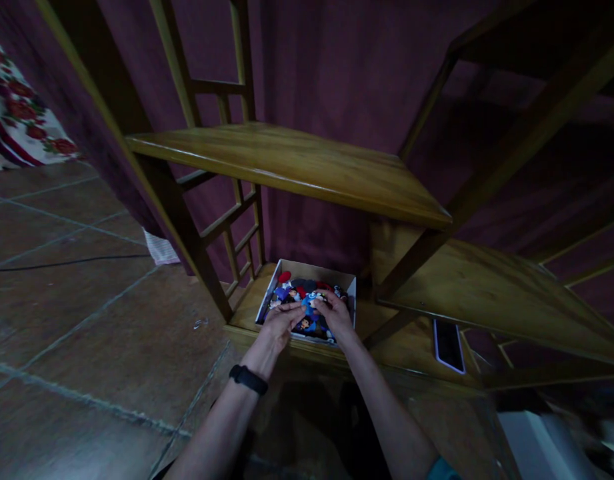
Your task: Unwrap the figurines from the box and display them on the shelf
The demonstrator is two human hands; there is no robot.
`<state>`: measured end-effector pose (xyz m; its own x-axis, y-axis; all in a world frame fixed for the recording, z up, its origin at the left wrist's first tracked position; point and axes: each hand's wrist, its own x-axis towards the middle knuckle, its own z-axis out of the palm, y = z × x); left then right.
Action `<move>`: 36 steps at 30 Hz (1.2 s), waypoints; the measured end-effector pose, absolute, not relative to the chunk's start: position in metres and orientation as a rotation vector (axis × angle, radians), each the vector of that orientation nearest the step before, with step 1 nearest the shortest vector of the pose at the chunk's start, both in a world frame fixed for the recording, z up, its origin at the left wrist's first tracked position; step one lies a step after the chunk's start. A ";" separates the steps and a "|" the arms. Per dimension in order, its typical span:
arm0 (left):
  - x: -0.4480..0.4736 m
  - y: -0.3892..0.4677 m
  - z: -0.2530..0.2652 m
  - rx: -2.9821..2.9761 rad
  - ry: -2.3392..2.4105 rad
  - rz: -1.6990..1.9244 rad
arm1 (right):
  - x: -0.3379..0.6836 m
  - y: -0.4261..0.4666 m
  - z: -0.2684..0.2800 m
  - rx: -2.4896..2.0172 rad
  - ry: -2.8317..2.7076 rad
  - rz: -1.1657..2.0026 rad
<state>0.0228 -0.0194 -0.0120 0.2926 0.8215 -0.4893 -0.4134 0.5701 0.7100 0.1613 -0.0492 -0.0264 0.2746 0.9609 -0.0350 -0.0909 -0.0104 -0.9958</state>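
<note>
A shallow white cardboard box sits on the low wooden shelf, filled with small colourful toy figures. Over its middle, a small blue-and-white toy figure is between my two hands. My right hand pinches it from the right with thumb and fingers. From the left, my left hand has its fingers pressed together on the same figure, palm partly hidden. A black band circles my left wrist. Among the other toys are red, purple and dark pieces; their finer shapes are too small to make out.
A wooden shelf board juts out above the box, with an upright post to the left. Farther right lies a phone with a pale purple edge. Behind hangs a purple curtain; a black cable crosses the tiled floor.
</note>
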 end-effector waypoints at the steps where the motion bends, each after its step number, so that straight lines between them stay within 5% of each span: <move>1: 0.023 -0.020 -0.012 0.493 0.954 0.874 | 0.162 -0.049 -0.028 -1.297 -0.963 1.044; 36: 0.021 -0.033 -0.002 0.340 0.934 0.981 | 0.150 -0.051 -0.020 -1.416 -1.215 0.793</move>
